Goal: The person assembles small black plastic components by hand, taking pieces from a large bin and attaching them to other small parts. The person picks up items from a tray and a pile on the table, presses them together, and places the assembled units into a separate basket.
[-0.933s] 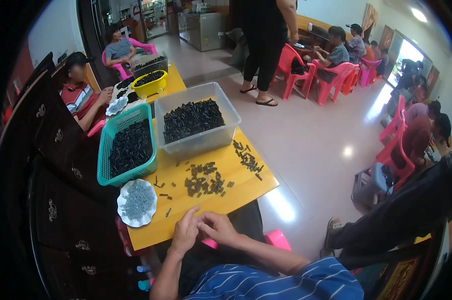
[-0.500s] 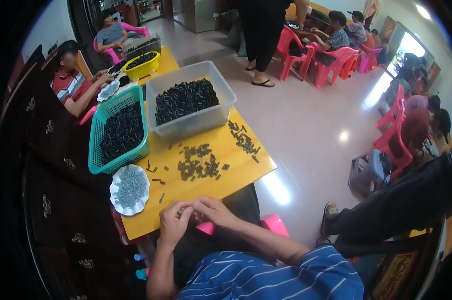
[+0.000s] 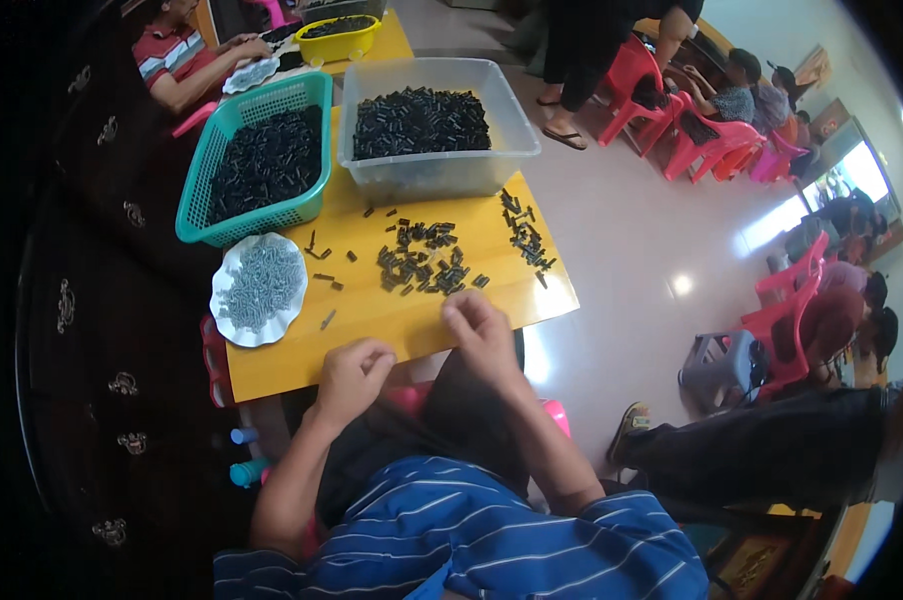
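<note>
My left hand (image 3: pixel 355 380) is at the near edge of the yellow table (image 3: pixel 282 378), its fingers curled in a pinch; whatever they hold is too small to make out. To its right, my right hand (image 3: pixel 484 335) reaches over the table edge, thumb and fingers drawn together close to a loose pile of small black tubular pieces (image 3: pixel 422 262). Any piece in its fingertips is hidden. Left of the pile, a white wavy-rimmed plate (image 3: pixel 222 318) carries many small silvery screw-like pins. A few dark pieces (image 3: pixel 324 277) lie between plate and pile.
Behind stand a teal basket (image 3: pixel 194 205) and a clear plastic bin (image 3: pixel 437 183), both filled with black pieces. More dark pieces (image 3: pixel 527 235) lie along the table's right edge. A yellow basin (image 3: pixel 337 47) sits farther back, near another person (image 3: pixel 177 70). Dark drawers line the left.
My hands were together at the table edge and are now apart. The right one has moved right and forward to the black pieces. The view has shifted too.
</note>
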A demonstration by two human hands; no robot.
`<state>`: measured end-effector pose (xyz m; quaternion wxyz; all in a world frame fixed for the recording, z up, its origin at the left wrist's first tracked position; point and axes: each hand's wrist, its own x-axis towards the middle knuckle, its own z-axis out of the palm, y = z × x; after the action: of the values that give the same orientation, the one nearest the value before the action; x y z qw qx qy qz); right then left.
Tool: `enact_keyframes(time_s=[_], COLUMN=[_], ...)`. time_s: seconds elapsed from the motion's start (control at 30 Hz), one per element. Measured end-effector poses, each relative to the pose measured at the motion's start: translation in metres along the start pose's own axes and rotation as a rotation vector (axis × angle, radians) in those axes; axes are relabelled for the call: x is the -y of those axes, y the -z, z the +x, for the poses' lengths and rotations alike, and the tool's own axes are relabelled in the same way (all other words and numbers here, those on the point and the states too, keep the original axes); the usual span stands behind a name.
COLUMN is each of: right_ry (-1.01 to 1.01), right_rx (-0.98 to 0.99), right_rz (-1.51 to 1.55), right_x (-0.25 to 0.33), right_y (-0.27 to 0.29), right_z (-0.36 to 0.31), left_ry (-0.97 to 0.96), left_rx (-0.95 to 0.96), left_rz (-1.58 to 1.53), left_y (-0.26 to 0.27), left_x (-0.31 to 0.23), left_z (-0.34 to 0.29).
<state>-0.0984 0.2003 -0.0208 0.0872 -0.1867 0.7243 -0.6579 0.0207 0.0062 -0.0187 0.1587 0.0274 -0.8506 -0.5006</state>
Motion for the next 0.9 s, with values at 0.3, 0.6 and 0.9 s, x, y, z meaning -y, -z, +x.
enact_keyframes(time_s=[0.3,0.6,0.9], right_ry=[0.182,0.205,0.143], right_rx=[-0.186,-0.172,-0.174], right_rz=[-0.818,-0.884,-0.895], right_x=[0.002,-0.009,-0.015], right_y=[0.053,0.048,0.052], right_z=[0.039,0.047,0.046], left_ry=[0.132,0.000,0.100], left_rx=[0.073,0.053,0.076], left_rz=[-0.070,0.027,-0.040], left_y=[0.004,0.009,0.007], left_x=[0.007,0.007,0.005], left_z=[-0.005,-0.007,-0.006])
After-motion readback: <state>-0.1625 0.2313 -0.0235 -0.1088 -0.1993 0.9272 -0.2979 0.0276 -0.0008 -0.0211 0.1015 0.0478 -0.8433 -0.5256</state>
